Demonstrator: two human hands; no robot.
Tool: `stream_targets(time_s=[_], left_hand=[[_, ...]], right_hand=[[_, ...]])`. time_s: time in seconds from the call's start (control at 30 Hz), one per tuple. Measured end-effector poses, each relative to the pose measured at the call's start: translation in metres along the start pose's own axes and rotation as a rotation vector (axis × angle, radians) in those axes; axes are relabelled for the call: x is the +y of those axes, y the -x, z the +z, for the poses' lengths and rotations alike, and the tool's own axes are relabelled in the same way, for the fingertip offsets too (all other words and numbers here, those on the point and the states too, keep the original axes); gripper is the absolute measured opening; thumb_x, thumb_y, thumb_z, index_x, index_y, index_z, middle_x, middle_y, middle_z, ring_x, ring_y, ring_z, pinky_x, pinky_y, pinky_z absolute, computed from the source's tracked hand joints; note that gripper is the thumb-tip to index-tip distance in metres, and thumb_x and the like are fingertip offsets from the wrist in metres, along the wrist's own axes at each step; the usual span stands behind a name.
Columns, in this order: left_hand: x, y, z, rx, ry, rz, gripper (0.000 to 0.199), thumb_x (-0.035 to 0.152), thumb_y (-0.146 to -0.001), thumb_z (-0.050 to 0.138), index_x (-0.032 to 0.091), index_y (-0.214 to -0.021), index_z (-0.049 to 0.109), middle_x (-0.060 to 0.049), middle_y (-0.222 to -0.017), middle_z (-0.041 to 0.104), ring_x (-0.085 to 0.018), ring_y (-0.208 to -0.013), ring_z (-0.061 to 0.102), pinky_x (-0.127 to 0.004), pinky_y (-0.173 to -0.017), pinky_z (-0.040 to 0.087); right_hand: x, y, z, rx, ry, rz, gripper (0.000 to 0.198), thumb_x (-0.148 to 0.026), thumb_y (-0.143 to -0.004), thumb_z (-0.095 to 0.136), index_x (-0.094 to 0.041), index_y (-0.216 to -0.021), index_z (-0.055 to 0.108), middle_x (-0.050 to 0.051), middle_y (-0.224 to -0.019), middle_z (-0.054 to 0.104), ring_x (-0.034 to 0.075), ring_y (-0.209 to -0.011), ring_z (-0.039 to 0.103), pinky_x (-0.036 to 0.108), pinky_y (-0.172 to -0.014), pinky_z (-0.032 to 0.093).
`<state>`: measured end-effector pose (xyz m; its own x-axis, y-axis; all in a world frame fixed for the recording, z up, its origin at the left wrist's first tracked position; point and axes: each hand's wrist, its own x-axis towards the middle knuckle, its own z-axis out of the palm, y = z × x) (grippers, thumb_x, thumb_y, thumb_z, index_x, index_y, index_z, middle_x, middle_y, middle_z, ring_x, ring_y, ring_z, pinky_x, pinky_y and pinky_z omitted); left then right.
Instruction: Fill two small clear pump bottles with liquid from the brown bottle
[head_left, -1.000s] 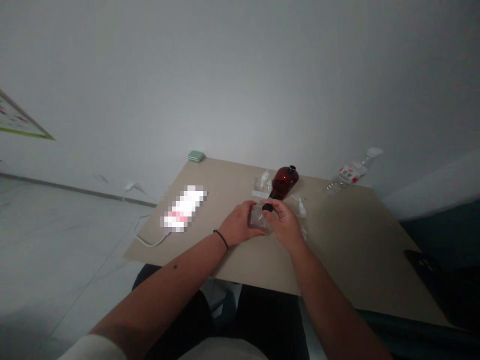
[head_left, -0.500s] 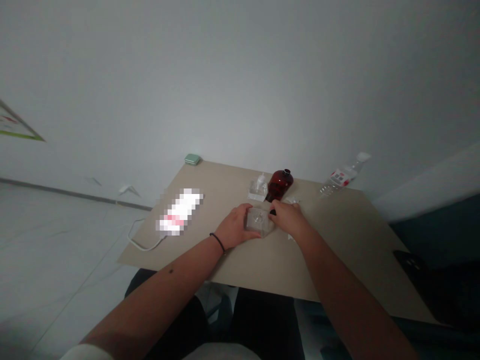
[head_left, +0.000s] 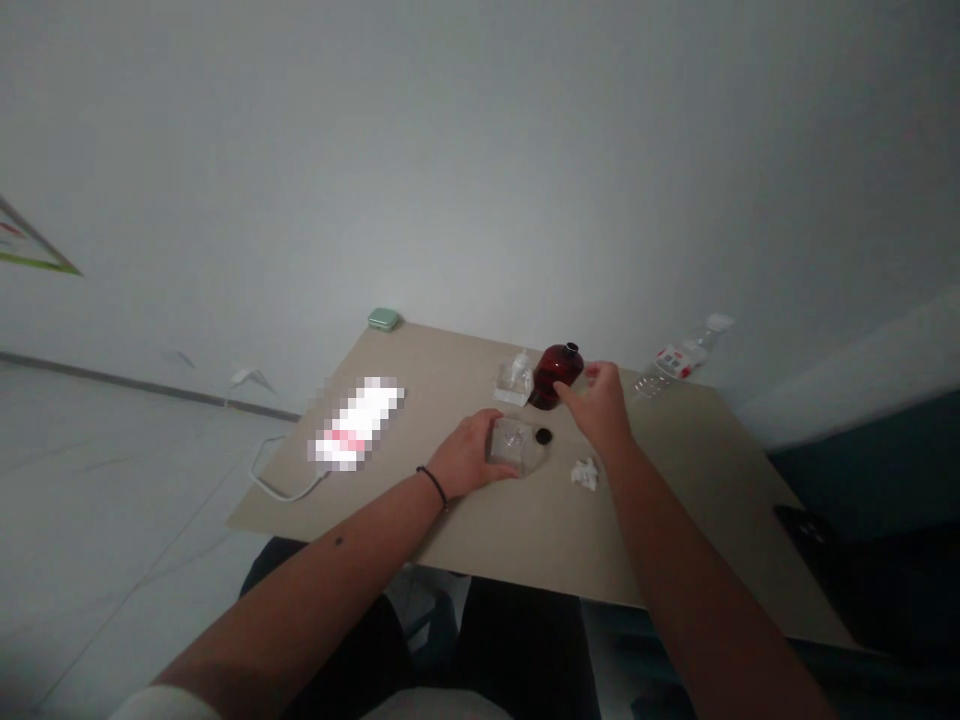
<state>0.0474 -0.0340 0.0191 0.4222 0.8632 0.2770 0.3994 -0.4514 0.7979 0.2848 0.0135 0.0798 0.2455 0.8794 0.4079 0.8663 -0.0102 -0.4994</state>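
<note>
My left hand (head_left: pixel 466 455) is closed around the left side of a clear square container (head_left: pixel 508 443) on the table. Just right of the container lies a small round black cap (head_left: pixel 544 436). My right hand (head_left: pixel 602 408) is at the right side of a dark reddish-brown bottle (head_left: pixel 559 374), thumb and fingers apart; the thumb overlaps the bottle's front, and I cannot tell if it touches. The bottle stands upright with its mouth uncapped. Left of it sits another clear square container (head_left: pixel 513 383) with a whitish nozzle-like top.
A crumpled white tissue (head_left: pixel 585 474) lies near my right wrist. Further right stands a clear plastic bottle (head_left: pixel 677 360). A lit, blurred-out phone (head_left: pixel 361 423) with a white cable (head_left: pixel 289 492) is at the left, and a green case (head_left: pixel 383 319) sits at the back corner against the wall.
My right hand has let go of the black cap, leaving it beside the clear container, and moved up and right to the brown bottle. My left hand stays on the container.
</note>
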Motion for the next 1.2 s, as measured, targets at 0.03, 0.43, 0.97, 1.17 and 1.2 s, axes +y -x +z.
stream_targets(time_s=[0.03,0.43,0.97,1.17,1.2], left_hand=[[0.0,0.0,0.0,-0.002,-0.001,0.0,0.084,0.042,-0.065,0.09,0.02,-0.133,0.046,-0.014,-0.131,0.058,-0.033,-0.122,0.058,-0.052,-0.107,0.046],[0.001,0.001,-0.002,-0.015,0.042,-0.004,0.089,0.039,-0.061,0.092,0.018,-0.135,0.046,-0.017,-0.134,0.057,-0.035,-0.126,0.056,-0.052,-0.106,0.047],[-0.005,0.001,-0.007,-0.036,0.032,0.18,0.095,0.045,-0.064,0.088,0.017,-0.143,0.043,-0.017,-0.132,0.057,-0.035,-0.124,0.053,-0.055,-0.109,0.041],[-0.005,0.001,-0.006,-0.054,0.007,0.203,0.096,0.051,-0.064,0.087,0.018,-0.143,0.044,-0.017,-0.132,0.056,-0.036,-0.123,0.051,-0.054,-0.108,0.04],[-0.005,0.001,-0.007,-0.055,0.006,0.204,0.096,0.052,-0.064,0.087,0.017,-0.143,0.044,-0.017,-0.132,0.056,-0.035,-0.123,0.051,-0.054,-0.108,0.04]], right_hand=[[0.002,-0.006,0.006,0.018,-0.075,0.013,0.075,-0.041,-0.072,0.074,-0.016,-0.135,0.043,0.021,-0.133,0.058,0.031,-0.12,0.058,0.043,-0.098,0.046],[0.004,-0.017,0.008,0.15,-0.594,0.096,0.076,-0.042,-0.063,0.078,-0.019,-0.129,0.047,0.015,-0.127,0.063,0.028,-0.109,0.064,0.048,-0.098,0.05],[-0.007,0.088,-0.081,-0.288,-0.07,-0.44,0.071,-0.039,-0.071,0.076,-0.024,-0.135,0.05,0.013,-0.12,0.063,0.032,-0.105,0.065,0.048,-0.091,0.055],[-0.007,0.085,-0.075,-0.322,0.169,-0.586,0.07,-0.034,-0.075,0.071,-0.022,-0.14,0.045,0.015,-0.121,0.062,0.033,-0.107,0.064,0.048,-0.091,0.056],[-0.007,0.085,-0.074,-0.323,0.2,-0.61,0.07,-0.034,-0.076,0.07,-0.022,-0.14,0.045,0.016,-0.122,0.062,0.033,-0.108,0.064,0.048,-0.091,0.056]])
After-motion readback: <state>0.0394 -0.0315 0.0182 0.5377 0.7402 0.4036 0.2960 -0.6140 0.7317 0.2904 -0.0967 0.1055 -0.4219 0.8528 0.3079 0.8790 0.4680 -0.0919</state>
